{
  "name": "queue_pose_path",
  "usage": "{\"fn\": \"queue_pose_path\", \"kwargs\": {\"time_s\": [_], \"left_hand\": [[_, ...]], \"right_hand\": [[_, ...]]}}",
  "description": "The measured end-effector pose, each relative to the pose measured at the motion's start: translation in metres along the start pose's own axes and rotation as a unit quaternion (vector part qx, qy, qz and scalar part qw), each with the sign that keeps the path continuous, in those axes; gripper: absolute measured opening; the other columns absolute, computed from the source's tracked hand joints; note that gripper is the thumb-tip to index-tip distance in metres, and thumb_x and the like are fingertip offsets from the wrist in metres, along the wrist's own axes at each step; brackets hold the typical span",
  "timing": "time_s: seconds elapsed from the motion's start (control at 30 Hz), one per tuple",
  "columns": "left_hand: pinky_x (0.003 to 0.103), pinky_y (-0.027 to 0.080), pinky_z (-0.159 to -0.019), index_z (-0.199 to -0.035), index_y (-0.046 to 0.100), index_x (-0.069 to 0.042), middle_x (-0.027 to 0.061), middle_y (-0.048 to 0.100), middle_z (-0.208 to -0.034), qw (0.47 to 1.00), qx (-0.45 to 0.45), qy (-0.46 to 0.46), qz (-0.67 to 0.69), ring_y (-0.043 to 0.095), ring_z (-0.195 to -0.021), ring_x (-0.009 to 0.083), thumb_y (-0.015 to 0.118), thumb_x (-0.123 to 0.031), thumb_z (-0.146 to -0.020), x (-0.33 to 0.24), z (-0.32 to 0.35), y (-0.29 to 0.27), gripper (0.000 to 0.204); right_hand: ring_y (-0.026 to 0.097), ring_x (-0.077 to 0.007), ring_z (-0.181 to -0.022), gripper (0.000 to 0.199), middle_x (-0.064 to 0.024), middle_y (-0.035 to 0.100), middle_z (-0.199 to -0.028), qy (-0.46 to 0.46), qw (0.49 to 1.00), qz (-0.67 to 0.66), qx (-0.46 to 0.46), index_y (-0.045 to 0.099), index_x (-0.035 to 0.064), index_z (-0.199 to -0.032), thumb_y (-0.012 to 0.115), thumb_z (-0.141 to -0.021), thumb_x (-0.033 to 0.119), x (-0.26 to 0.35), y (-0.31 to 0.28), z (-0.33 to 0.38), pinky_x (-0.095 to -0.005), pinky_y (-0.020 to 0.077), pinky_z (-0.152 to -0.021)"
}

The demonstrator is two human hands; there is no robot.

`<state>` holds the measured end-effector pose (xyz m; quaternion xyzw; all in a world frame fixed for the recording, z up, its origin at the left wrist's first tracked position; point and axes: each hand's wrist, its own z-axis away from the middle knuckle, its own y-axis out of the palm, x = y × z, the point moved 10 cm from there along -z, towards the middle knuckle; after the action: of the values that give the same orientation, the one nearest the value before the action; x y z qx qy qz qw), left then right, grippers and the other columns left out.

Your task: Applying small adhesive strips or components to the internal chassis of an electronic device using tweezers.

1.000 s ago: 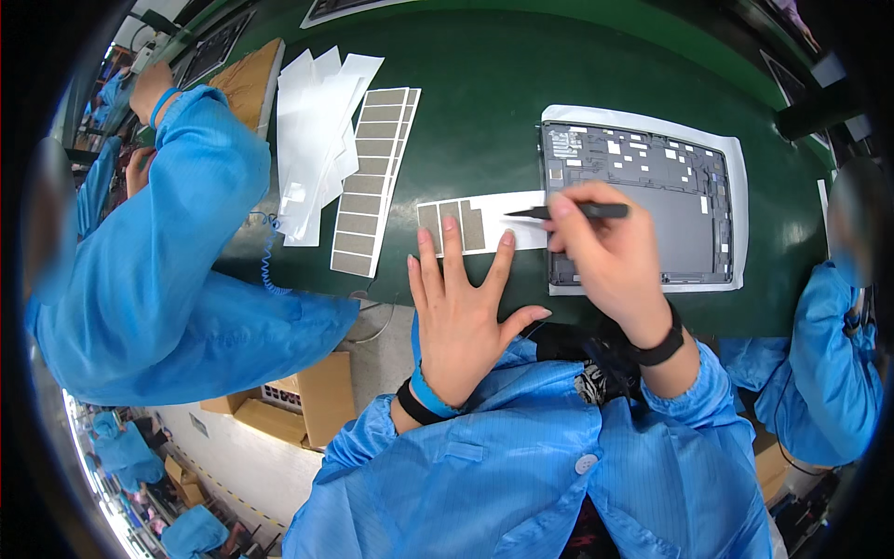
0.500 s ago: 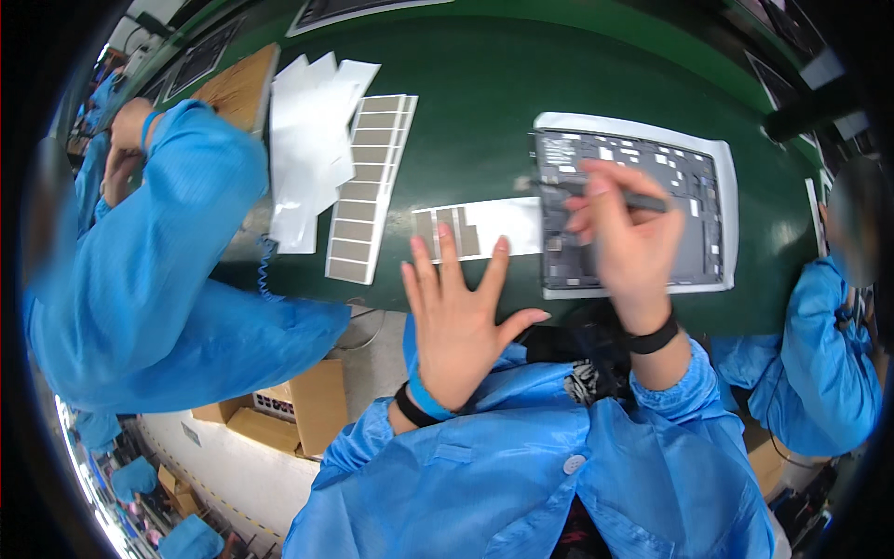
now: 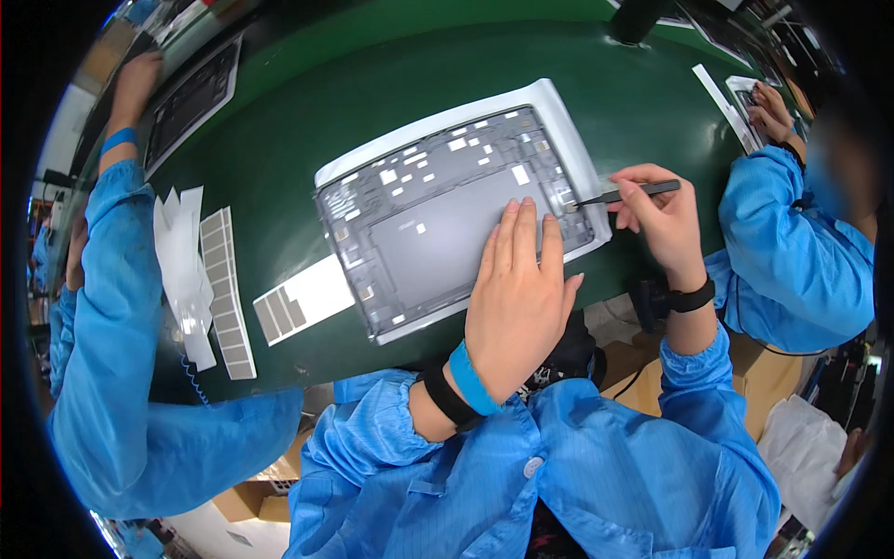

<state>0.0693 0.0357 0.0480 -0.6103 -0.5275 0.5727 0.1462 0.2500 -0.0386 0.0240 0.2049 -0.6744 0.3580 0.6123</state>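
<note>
A dark rectangular device casing (image 3: pixel 447 233) with many small white and metallic patches lies on a white padded sheet (image 3: pixel 434 123) in front of me. My left hand (image 3: pixel 521 298) rests flat on the casing's lower right part, fingers stretched out. In my right hand (image 3: pixel 659 210) is a pair of black tweezers (image 3: pixel 643 192), pinched between thumb and fingers. Its tip reaches the casing's right edge; whether it grips anything there is too small to tell. A white sheet with grey adhesive pads (image 3: pixel 279 313) lies against the casing's left edge.
Further left are a long strip of grey pads (image 3: pixel 224 289) and loose white sheets (image 3: pixel 183 270). A co-worker's blue sleeve (image 3: pixel 112 307) is on the left; another co-worker (image 3: pixel 773 242) works at the right. Another casing (image 3: pixel 194 101) lies at the far left.
My view has swung to the right. My left hand has moved off the pad sheet onto the casing, and my right hand has taken the tweezers to the casing's right edge.
</note>
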Motion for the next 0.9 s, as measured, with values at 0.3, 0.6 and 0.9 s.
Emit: {"fn": "queue_pose_path", "kwargs": {"time_s": [0.3,0.6,0.9], "left_hand": [[0.046,0.04,-0.11,-0.137,0.047,0.008,0.032,0.043,-0.143,0.996,0.059,-0.001,-0.071,0.045,-0.134,0.045,0.073,-0.023,-0.086,-0.003,-0.006,0.031,0.065],[0.048,0.039,-0.111,-0.142,0.046,0.005,0.0317,0.041,-0.147,0.992,0.078,0.0,-0.101,0.043,-0.136,0.0449,0.069,-0.029,-0.09,-0.001,-0.005,0.034,0.066],[0.049,0.04,-0.11,-0.143,0.046,0.002,0.0307,0.039,-0.149,0.989,0.084,-0.002,-0.118,0.04,-0.139,0.0438,0.067,-0.033,-0.091,0.0,-0.002,0.038,0.066]], "right_hand": [[0.062,-0.0077,-0.065,0.016,-0.0048,0.067,-0.077,0.003,0.998,0.019,0.054,0.069,-0.0051,-0.099,0.065,-0.092,0.009,0.003,0.01,-0.008,-0.0223,0.0506,-0.06],[0.063,-0.0072,-0.066,0.016,-0.0046,0.068,-0.076,0.001,0.996,0.053,0.078,0.07,-0.0048,-0.097,0.065,-0.091,0.009,0.009,0.016,-0.013,-0.0222,0.0513,-0.06],[0.065,-0.0078,-0.068,0.015,-0.0045,0.069,-0.08,-0.009,0.994,0.083,0.075,0.07,-0.0046,-0.096,0.065,-0.091,0.008,0.013,0.014,-0.013,-0.0216,0.052,-0.061]]}}
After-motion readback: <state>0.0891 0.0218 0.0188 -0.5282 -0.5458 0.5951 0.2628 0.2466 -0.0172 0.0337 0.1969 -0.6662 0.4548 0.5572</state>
